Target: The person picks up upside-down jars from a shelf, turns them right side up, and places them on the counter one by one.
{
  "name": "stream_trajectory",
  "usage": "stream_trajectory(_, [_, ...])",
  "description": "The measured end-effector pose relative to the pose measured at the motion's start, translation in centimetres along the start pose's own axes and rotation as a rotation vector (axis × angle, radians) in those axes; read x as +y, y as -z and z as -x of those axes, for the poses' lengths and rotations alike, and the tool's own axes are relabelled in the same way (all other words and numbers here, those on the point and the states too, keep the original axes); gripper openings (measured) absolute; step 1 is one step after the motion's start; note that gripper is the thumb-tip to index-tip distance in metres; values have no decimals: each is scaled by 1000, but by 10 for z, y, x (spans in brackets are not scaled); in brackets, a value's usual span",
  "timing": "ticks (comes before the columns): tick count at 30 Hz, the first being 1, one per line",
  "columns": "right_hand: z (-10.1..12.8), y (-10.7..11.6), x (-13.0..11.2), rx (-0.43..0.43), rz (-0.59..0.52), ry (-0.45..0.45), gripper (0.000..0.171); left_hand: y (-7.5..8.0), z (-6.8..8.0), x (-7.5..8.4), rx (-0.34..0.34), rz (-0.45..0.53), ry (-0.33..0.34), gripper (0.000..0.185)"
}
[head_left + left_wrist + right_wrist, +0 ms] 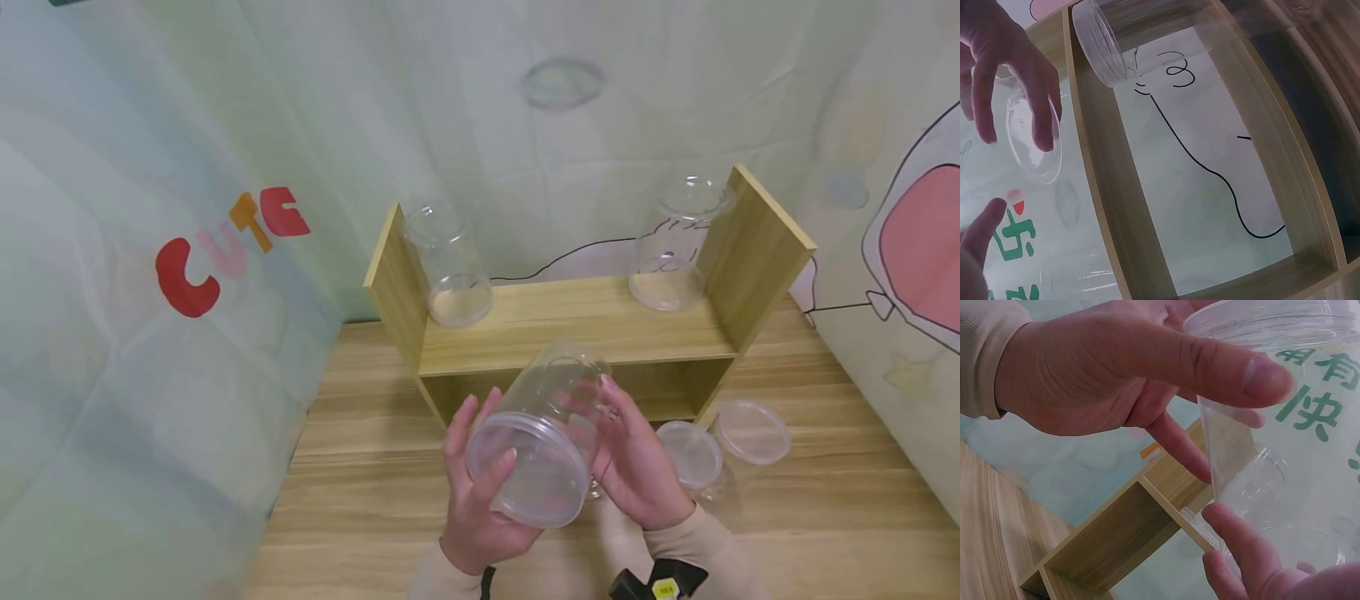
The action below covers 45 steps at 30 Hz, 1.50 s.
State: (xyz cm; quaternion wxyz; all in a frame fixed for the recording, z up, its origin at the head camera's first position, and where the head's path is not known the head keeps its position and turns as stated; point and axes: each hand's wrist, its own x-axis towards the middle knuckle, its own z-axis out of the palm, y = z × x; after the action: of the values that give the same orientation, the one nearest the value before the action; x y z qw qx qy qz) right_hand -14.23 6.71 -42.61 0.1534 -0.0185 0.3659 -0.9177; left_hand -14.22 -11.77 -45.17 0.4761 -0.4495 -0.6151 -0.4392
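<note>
A clear plastic jar (558, 387) is tilted in front of the shelf, its translucent lid (536, 479) facing me. My left hand (483, 508) holds the lid end, thumb across the lid and fingers along the side. Around the jar's body, the fingers and thumb of my right hand (637, 467) grip from the right. In the right wrist view, the left hand (1116, 369) is at the jar's rim and the right hand (1254, 562) is lower on the jar's wall (1260, 444).
The wooden shelf (555, 325) stands behind the hands, bearing a clear jar (459, 279) at its left and another jar (671, 262) at its right. On the right of the wooden table (847, 500) are two translucent lids, a nearer lid (690, 454) and a farther lid (752, 432).
</note>
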Motion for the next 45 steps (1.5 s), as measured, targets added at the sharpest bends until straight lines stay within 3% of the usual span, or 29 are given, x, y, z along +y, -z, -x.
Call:
stream_trajectory(14, [-1,0,-1,-31,-19,-77,33,6,-10,2,14,-41,-21,66])
stream_trajectory(23, [1,-2,-2,2,12,-43,25,10,-7,0,42,-75,31,70])
stream_trajectory(29, [3,-3,-4,104,192,73,19,17,-3,-1,47,-86,98,71])
stream_trajectory(33, [6,-4,-12,207,281,125,24,23,0,-1,35,-85,145,72])
stream_trajectory(36, [8,-1,-21,226,327,192,27,26,2,-2,28,-90,164,72])
stream_trajectory(45, [8,10,-52,225,522,575,40,37,5,-3,32,-147,218,75])
